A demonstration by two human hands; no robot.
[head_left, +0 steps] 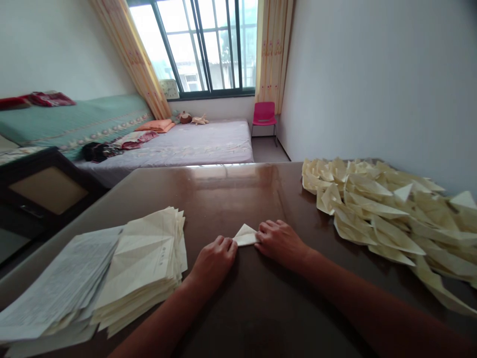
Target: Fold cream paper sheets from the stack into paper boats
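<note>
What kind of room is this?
It's probably a bedroom in someone's home. There's a wide bed near the window, what looks like a soft toy lying on it, and patterned curtains hanging at the window's sides.

We see a small cream piece of folded paper [245,235], triangular where it shows, its peak pointing away from us, its straight edge towards us, both side ends hidden, resting on the glossy brown tabletop [223,196].
</note>
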